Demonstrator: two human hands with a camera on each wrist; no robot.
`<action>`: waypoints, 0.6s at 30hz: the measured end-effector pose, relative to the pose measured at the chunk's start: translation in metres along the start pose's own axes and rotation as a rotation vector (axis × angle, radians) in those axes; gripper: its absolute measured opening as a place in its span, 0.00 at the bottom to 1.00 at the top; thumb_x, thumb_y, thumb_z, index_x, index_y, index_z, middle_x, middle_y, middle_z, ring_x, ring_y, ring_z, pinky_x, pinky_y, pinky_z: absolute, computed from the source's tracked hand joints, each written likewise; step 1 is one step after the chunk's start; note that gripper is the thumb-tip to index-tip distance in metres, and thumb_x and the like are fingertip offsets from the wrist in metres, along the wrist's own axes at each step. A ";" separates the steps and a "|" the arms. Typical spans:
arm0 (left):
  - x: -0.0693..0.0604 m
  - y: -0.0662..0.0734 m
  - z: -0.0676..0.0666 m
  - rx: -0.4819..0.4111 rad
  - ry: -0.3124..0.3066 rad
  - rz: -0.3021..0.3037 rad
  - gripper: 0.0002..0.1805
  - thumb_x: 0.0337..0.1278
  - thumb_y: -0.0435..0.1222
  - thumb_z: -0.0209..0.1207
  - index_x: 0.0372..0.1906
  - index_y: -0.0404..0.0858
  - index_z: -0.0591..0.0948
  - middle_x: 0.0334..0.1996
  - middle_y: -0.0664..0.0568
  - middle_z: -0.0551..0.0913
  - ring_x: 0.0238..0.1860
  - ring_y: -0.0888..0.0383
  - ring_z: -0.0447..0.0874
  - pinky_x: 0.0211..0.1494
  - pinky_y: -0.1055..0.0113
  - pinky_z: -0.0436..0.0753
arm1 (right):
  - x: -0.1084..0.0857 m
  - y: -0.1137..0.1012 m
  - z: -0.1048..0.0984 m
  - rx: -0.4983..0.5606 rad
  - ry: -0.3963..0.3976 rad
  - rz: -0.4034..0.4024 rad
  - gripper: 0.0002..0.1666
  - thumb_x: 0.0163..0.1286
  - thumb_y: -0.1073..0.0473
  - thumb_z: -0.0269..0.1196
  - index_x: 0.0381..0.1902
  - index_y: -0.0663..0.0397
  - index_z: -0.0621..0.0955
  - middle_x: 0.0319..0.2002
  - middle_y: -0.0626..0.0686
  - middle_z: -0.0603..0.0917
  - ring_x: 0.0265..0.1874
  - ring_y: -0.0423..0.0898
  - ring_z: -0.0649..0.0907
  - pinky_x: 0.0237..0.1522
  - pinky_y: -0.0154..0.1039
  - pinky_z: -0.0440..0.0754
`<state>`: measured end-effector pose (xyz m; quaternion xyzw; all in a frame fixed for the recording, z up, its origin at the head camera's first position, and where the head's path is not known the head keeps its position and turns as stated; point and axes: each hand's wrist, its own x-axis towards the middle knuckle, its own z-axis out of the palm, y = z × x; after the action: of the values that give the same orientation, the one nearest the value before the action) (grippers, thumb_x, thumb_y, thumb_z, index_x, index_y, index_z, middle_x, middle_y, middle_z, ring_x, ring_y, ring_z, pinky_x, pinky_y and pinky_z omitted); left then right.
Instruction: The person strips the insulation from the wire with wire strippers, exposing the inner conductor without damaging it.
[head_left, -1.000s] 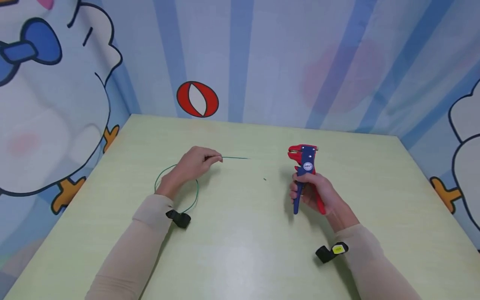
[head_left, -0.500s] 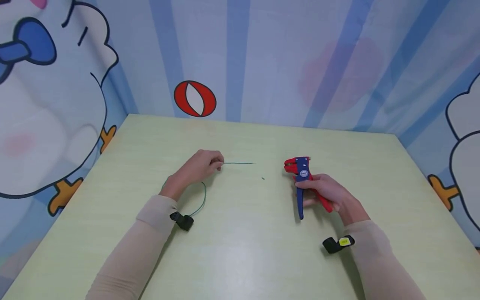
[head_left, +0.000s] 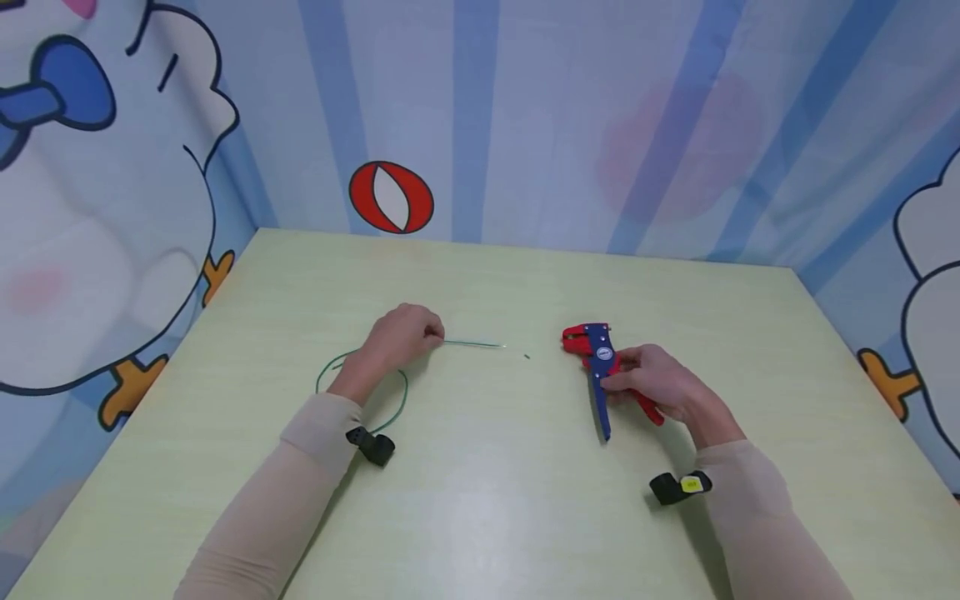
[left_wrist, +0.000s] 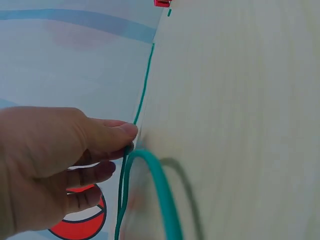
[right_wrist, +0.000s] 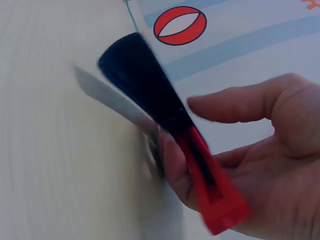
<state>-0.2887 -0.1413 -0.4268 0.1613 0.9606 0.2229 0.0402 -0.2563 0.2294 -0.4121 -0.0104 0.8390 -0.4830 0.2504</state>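
Observation:
Between thumb and fingertips my left hand (head_left: 403, 335) pinches a thin green wire (head_left: 472, 342). The wire's straight end points right and has a pale tip; the rest loops back beneath the wrist. In the left wrist view, the green wire (left_wrist: 145, 87) leaves the pinch beside the thumb (left_wrist: 127, 131). My right hand (head_left: 656, 385) holds a red and blue wire stripper (head_left: 598, 358), low over the table, its red head toward the wire. In the right wrist view, the thumb is by the dark handle (right_wrist: 142, 82), and fingers curl behind the red handle (right_wrist: 220, 205).
A tiny green offcut (head_left: 527, 357) lies on the pale table (head_left: 480, 467) between the wire's tip and the stripper. A blue striped curtain (head_left: 525, 125) with cartoon prints stands behind the table.
The wire stripper has come down nearer the table and slightly left, its handle tilting, with the right hand's grip looser. The left hand has shifted slightly toward me with the wire.

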 end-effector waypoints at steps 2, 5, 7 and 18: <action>0.000 0.000 0.001 -0.005 -0.010 -0.008 0.06 0.66 0.34 0.62 0.40 0.39 0.88 0.39 0.50 0.86 0.42 0.52 0.79 0.51 0.56 0.79 | -0.002 -0.002 0.001 -0.087 0.002 -0.011 0.37 0.66 0.67 0.63 0.69 0.76 0.64 0.52 0.65 0.78 0.44 0.52 0.80 0.46 0.40 0.79; 0.000 -0.001 0.002 -0.028 -0.017 -0.022 0.05 0.66 0.33 0.62 0.40 0.38 0.88 0.39 0.50 0.86 0.42 0.52 0.79 0.52 0.56 0.79 | -0.005 -0.006 0.004 -0.207 0.034 -0.015 0.32 0.64 0.69 0.62 0.66 0.74 0.70 0.49 0.63 0.79 0.45 0.54 0.76 0.43 0.41 0.76; 0.000 -0.001 0.002 -0.052 -0.014 -0.027 0.05 0.67 0.33 0.62 0.40 0.38 0.88 0.39 0.49 0.85 0.42 0.51 0.78 0.52 0.57 0.79 | -0.006 -0.009 0.007 -0.283 0.075 0.003 0.29 0.64 0.70 0.62 0.63 0.72 0.74 0.46 0.61 0.80 0.44 0.55 0.76 0.40 0.41 0.75; 0.001 -0.002 0.001 -0.121 -0.009 -0.005 0.05 0.66 0.31 0.63 0.39 0.36 0.88 0.38 0.48 0.86 0.40 0.51 0.78 0.50 0.58 0.79 | -0.008 -0.014 0.016 -0.497 0.134 0.061 0.21 0.65 0.65 0.66 0.54 0.71 0.81 0.37 0.58 0.80 0.33 0.51 0.77 0.31 0.39 0.75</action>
<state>-0.2901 -0.1427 -0.4288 0.1570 0.9456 0.2797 0.0548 -0.2460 0.2109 -0.4039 -0.0143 0.9466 -0.2537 0.1986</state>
